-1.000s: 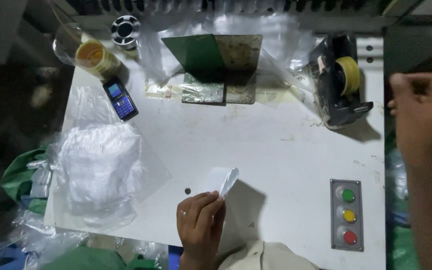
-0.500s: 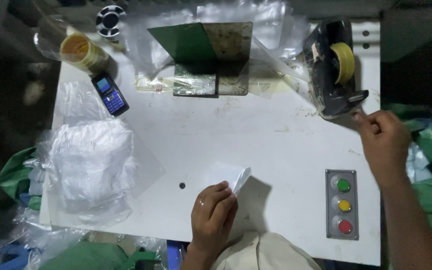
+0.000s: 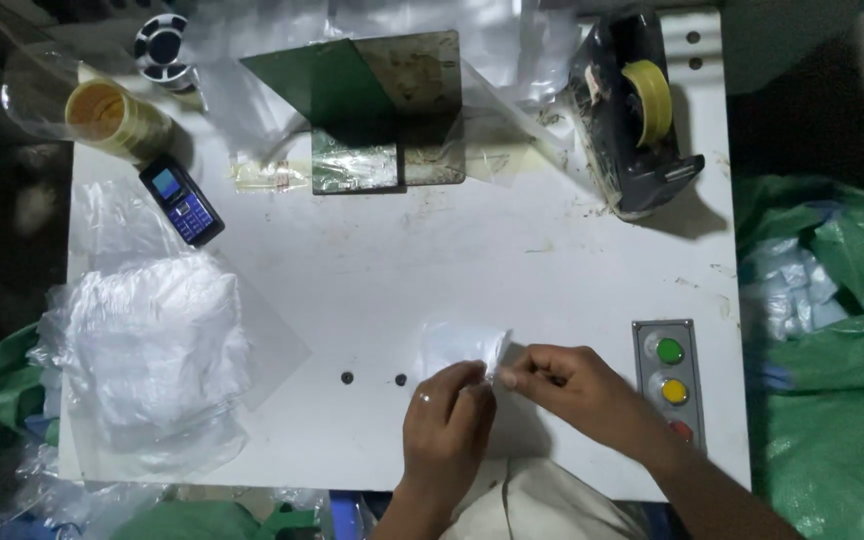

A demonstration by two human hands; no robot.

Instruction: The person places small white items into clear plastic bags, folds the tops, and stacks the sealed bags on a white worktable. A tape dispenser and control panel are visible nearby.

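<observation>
A small white folded packet [image 3: 460, 346] lies near the front edge of the white table [image 3: 512, 240]. My left hand [image 3: 445, 423] pinches its near edge, a ring on one finger. My right hand [image 3: 577, 390] meets it from the right, fingertips closed on the packet's right corner. Both hands touch each other over the packet. Part of the packet is hidden under my fingers.
A heap of clear plastic bags [image 3: 147, 350] lies at the left. A mobile phone [image 3: 181, 200], yellow tape rolls [image 3: 112, 115], a green plate [image 3: 372, 100] and a black tape dispenser [image 3: 632, 110] stand at the back. A three-button panel [image 3: 670, 378] sits at the right; green sacks [image 3: 832, 380] beyond.
My right hand has come down from the tape dispenser at the back right to the packet and taken hold of its corner. My left hand stayed on the packet.
</observation>
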